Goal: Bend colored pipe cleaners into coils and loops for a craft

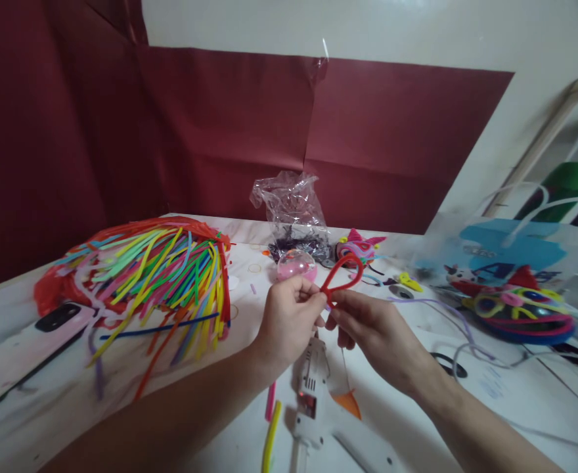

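A red pipe cleaner (344, 270) is bent into a teardrop loop, held up over the middle of the table. My left hand (291, 316) pinches it where its strands meet at the base of the loop. Close beside it, my right hand (370, 318) has thumb and fingers closed on the same base. Just below both hands lies a white hot glue gun (313, 401) with a small red light, its nozzle partly hidden. A clear ball with pink in it (296, 266) stands right behind my left hand.
Left, a big bundle of coloured pipe cleaners (171, 269) lies near a phone (47, 348). A clear plastic bag (293, 203) stands at the back. Decorated masks (525, 309) and a cable (466, 348) are on the right. Yellow (271, 437) pieces lie in front.
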Available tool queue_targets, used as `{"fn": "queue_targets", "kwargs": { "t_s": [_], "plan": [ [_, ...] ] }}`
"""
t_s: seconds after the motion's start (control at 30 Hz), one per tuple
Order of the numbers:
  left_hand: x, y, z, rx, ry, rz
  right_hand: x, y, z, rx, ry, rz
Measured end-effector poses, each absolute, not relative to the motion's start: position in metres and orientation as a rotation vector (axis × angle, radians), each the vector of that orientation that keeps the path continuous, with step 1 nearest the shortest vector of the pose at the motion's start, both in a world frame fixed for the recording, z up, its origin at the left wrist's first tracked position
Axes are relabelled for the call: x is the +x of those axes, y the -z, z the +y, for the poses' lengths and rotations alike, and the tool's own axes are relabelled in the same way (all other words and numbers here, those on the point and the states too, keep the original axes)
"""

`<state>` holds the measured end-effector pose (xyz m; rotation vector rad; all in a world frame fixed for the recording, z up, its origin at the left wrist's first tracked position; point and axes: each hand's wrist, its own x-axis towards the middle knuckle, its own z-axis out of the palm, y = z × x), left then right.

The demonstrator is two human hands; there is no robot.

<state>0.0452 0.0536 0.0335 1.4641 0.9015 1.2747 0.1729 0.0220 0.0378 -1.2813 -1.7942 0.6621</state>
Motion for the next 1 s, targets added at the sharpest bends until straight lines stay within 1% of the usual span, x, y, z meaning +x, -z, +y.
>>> {"fn": "queue_targets", "kwargs": {
  "t_s": [0.07,0.13,0.2,0.37,0.5,0.7,0.87,1.0],
  "plan": [
    [0.046,-0.033,0.053,1.427,-1.28,0.887,0.171,-0.038,0.024,-1.234,-0.786,-1.727],
    [0.046,-0.031,0.054,1.411,-1.287,0.891,0.17,-0.038,0.026,-1.217,-0.801,-1.695],
    [0.047,-0.028,0.056,1.429,-1.29,0.916,0.172,-0.036,0.027,-1.254,-0.664,-1.729],
    [0.046,-0.02,0.062,1.546,-1.305,1.005,0.178,-0.036,0.023,-1.443,-0.191,-1.959],
    [0.046,-0.015,0.062,1.609,-1.309,1.048,0.178,-0.04,0.018,-1.537,-0.002,-2.078],
    [0.048,-0.016,0.059,1.542,-1.319,0.985,0.174,-0.046,0.014,-1.531,-0.032,-2.16],
    [0.046,-0.029,0.058,1.332,-1.255,0.849,0.176,-0.055,0.004,-1.492,-0.101,-2.176],
    [0.039,-0.042,0.059,1.349,-1.042,0.774,0.192,-0.072,-0.007,-1.399,-0.151,-2.112]
  ]
}}
